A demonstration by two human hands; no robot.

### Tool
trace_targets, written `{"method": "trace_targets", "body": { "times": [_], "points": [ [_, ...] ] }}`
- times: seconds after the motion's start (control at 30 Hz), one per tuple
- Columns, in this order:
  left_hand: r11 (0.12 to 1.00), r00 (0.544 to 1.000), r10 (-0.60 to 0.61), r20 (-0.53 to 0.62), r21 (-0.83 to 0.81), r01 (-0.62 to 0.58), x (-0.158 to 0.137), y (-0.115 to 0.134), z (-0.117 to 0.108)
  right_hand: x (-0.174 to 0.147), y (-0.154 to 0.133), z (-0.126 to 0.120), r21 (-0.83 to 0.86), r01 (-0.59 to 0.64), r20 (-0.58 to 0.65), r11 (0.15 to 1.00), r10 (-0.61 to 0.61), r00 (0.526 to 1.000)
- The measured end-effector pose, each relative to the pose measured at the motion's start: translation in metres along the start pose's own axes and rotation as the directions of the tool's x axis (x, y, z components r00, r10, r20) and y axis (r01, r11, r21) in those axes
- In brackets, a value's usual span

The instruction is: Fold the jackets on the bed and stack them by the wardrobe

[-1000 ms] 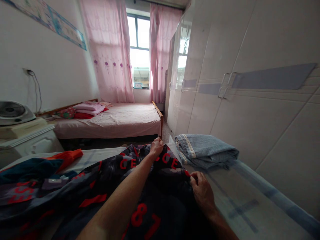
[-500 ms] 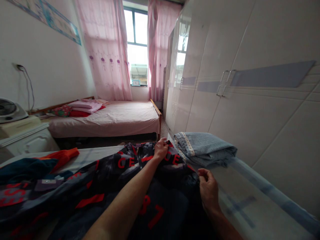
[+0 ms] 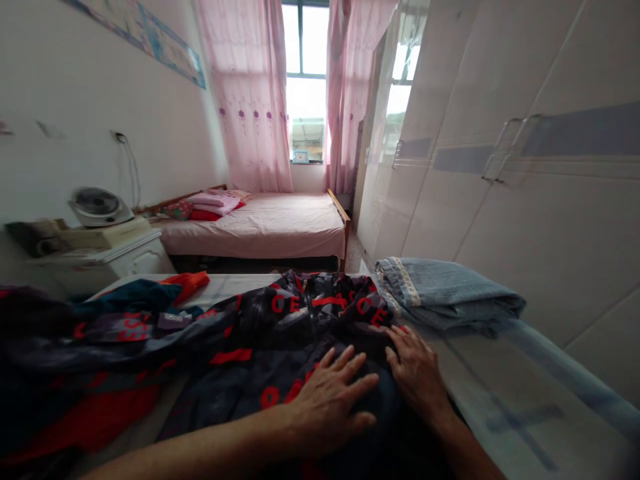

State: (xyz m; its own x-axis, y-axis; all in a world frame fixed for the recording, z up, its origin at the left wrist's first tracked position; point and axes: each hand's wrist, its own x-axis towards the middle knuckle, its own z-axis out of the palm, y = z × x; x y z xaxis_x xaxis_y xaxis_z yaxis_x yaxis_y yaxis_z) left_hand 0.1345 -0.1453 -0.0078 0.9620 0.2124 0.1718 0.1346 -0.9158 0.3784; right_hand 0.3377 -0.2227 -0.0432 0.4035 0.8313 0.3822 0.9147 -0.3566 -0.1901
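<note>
A dark patterned jacket (image 3: 240,360) with red lettering and a front zip lies spread over the bed surface in front of me, one sleeve stretched to the left. My left hand (image 3: 330,400) rests on its lower front, fingers spread. Against the jacket's right side lies my right hand (image 3: 417,370), palm down with fingers extended. Neither hand grips the cloth. Just beyond my right hand sits a folded blue-grey cloth (image 3: 450,293) with a lace-like trim.
Orange and teal clothes (image 3: 145,293) lie at the left. The sheet (image 3: 520,400) shows at the right, beside a white wardrobe (image 3: 550,253). Farther off stand a pink-covered bed (image 3: 270,227) and a cabinet (image 3: 145,260) with a small fan (image 3: 97,205).
My left hand has let go of the collar area and come down to the lower front. My right hand has opened from its pinch at the jacket's side. The view has swung left.
</note>
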Motion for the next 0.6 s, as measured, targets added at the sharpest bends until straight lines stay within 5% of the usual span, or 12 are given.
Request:
{"method": "trace_targets", "body": {
  "times": [0.2,0.33,0.5,0.6],
  "points": [
    [0.991,0.997,0.013,0.07,0.131,-0.022,-0.101,0.009,-0.015,0.002,0.012,0.009,-0.03,0.057,-0.041,0.998,-0.058,0.997],
    [0.945,0.979,-0.061,-0.195,0.305,0.12,-0.159,-0.002,-0.058,0.005,0.022,0.017,-0.037,0.096,-0.05,0.995,-0.098,0.994],
    [0.648,0.762,-0.132,-0.635,0.526,0.55,-0.231,-0.036,-0.137,0.008,0.029,0.021,-0.055,0.129,-0.053,0.99,-0.132,0.99],
    [0.462,0.546,-0.242,-0.802,0.399,0.792,-0.258,-0.053,-0.173,0.009,0.031,0.023,-0.071,0.148,-0.06,0.986,-0.152,0.986]
  ]
}}
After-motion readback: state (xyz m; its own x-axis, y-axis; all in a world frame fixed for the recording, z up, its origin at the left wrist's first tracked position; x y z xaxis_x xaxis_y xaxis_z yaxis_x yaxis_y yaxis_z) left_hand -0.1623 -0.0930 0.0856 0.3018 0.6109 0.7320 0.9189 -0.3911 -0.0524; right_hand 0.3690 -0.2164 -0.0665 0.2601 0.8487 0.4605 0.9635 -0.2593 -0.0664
